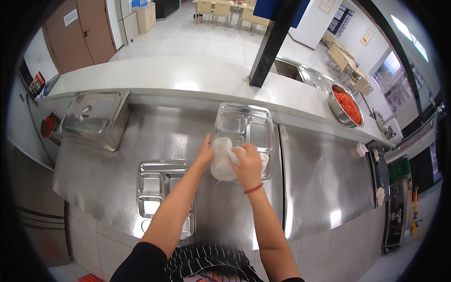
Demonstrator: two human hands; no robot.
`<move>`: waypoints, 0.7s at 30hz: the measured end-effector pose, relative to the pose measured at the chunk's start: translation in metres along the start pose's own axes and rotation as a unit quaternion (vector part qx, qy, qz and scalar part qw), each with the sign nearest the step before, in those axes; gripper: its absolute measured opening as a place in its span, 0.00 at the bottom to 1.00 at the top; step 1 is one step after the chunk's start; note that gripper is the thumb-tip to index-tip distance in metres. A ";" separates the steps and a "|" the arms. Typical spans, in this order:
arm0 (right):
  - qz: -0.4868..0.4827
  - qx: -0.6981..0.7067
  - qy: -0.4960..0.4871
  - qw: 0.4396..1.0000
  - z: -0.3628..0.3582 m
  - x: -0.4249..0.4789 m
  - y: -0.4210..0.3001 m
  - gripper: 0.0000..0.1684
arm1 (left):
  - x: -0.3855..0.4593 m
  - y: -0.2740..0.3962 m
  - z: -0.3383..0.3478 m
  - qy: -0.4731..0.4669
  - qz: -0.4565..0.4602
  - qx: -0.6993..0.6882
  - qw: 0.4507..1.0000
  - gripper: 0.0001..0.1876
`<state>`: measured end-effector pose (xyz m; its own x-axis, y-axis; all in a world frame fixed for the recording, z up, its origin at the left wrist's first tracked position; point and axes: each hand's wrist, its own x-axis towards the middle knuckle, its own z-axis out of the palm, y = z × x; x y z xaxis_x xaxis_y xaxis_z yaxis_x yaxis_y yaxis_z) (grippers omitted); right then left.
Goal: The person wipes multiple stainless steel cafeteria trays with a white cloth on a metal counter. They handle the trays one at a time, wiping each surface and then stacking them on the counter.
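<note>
My right hand (247,165), with a red bead bracelet on its wrist, grips a bunched white cloth (222,164). The cloth lies over the lower part of a stainless steel compartment tray (260,132). My left hand (205,153) is at that tray's left edge beside the cloth, fingers pointing away from me. Whether it grips the rim is hidden from this angle. A second compartment tray (151,183) rests nearer me on the left, partly covered by my left forearm. Both trays are on a stainless steel worktable (169,137).
A lidded steel food pan (93,114) stands at the back left. Behind the table runs a raised white counter (158,75) with a black post (271,49). On its right part is a steel bowl (347,105) of shredded orange food. A seam (282,176) splits the tabletop.
</note>
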<state>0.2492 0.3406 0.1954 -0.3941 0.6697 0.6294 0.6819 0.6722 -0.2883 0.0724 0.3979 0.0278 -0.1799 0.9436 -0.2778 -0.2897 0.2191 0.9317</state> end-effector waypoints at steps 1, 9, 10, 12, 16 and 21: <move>0.012 -0.069 -0.004 0.998 0.017 -0.012 0.026 0.17 | -0.007 0.013 0.038 0.002 0.007 0.053 0.999 0.37; -0.002 0.008 -0.203 0.979 0.040 -0.035 0.031 0.11 | -0.006 0.009 0.043 0.000 0.021 0.114 0.993 0.37; 0.029 -0.024 -0.207 0.978 0.043 -0.026 0.028 0.11 | -0.008 0.003 0.041 0.001 0.033 0.131 0.991 0.37; 0.070 -0.068 -0.198 0.975 0.058 -0.017 0.019 0.11 | -0.010 0.006 0.037 0.004 0.006 0.117 0.993 0.37; -0.020 0.077 -0.280 0.957 0.046 -0.033 0.018 0.13 | -0.004 0.002 0.028 -0.014 0.019 0.157 0.987 0.37; 0.096 -0.062 -0.287 0.951 0.036 -0.023 0.022 0.14 | -0.010 0.008 0.044 -0.022 0.040 0.143 0.989 0.37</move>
<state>0.2506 0.3515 0.1484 -0.5016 0.8625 0.0665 0.8290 0.5012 -0.2482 0.1131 0.4012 0.0486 -0.1483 0.9694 -0.1956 0.0036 0.1983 0.9801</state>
